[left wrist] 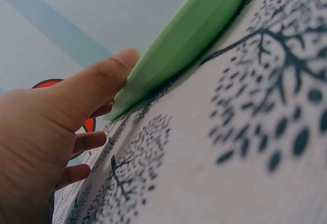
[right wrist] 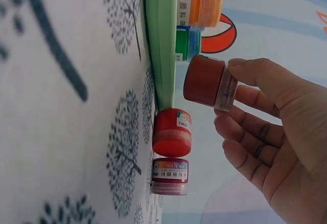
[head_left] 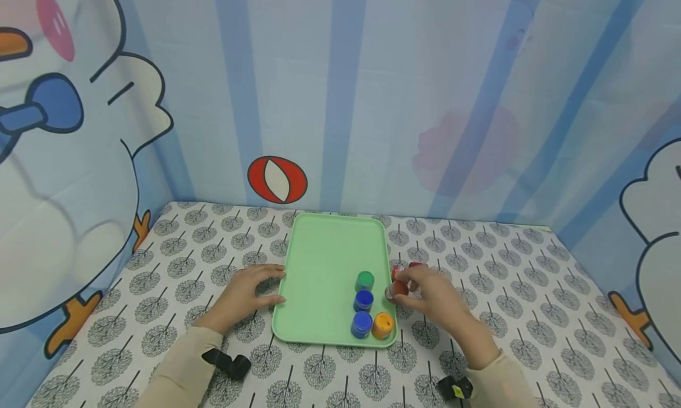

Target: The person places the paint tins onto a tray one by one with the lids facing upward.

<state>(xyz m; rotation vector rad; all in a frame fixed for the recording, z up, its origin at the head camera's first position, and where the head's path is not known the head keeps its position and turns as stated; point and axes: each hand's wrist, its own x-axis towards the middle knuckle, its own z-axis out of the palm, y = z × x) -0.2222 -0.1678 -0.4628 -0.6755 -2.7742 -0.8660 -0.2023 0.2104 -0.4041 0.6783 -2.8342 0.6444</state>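
Observation:
My right hand (head_left: 438,295) pinches a small brown paint jar (right wrist: 204,80) by its clear lid, just over the right rim of a light green tray (head_left: 324,266). In the right wrist view the jar hangs off the table, slightly tilted. My left hand (head_left: 247,292) rests against the tray's left rim, its thumb touching the edge in the left wrist view. On the tray's right side stand a green jar (head_left: 365,281), two blue jars, one (head_left: 363,300) behind the other (head_left: 362,324), and an orange jar (head_left: 382,325).
Outside the tray's right edge, a red jar (right wrist: 172,132) and a dark red jar (right wrist: 170,176) stand on the tree-patterned tablecloth (head_left: 511,301). A cartoon-printed curtain (head_left: 298,88) rises behind the table.

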